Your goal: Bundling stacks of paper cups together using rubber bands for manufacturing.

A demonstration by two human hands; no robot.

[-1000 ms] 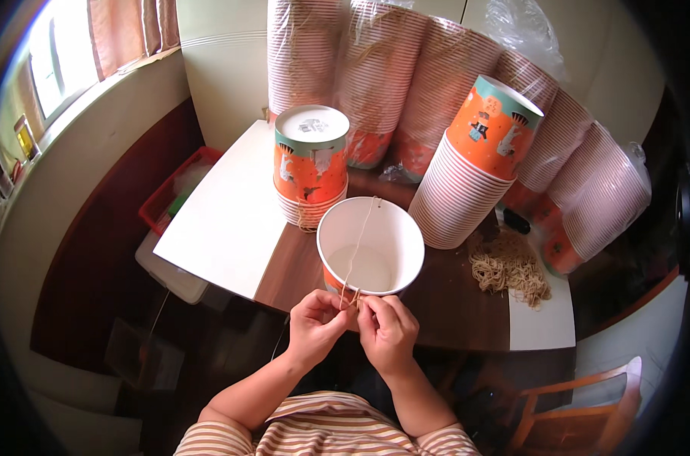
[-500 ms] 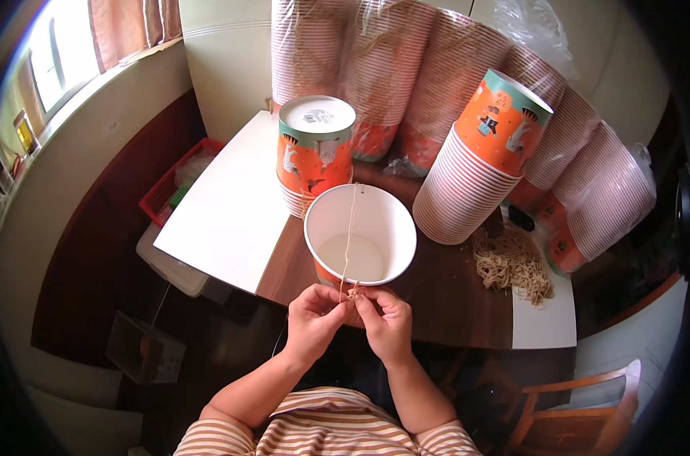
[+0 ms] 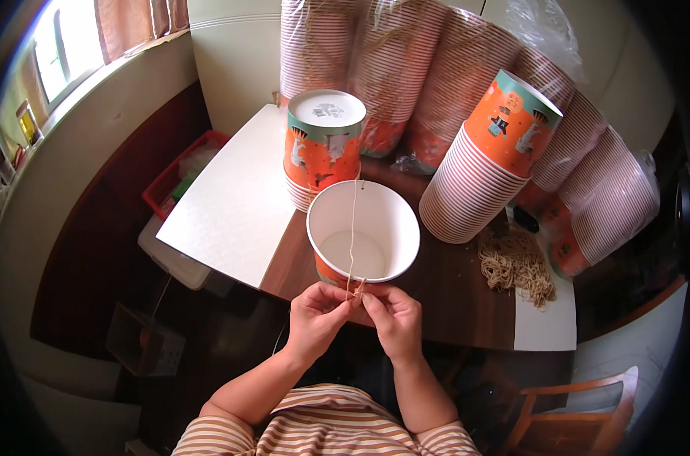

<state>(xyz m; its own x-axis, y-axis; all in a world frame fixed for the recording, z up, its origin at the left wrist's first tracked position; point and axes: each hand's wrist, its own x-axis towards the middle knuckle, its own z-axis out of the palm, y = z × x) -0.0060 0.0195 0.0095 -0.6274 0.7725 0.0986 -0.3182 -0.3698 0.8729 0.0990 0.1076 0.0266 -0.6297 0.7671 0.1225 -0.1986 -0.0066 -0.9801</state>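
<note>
Pinches tan twine in the closed fingertips of the left hand and the right hand, almost together, at six o'clock by the near rim of a white-lined paper bucket. Runs one strand across the bucket's mouth to the far rim at twelve. Has the bucket mouth-up near the edge of a dark wood-grain tabletop. Has, counted from this bucket, a heap of loose twine between three and four o'clock, a tall base-up bucket stack at two and a shorter orange-printed stack at eleven. Behind those, has plastic-wrapped bucket stacks from nearly twelve to nearly three.
</note>
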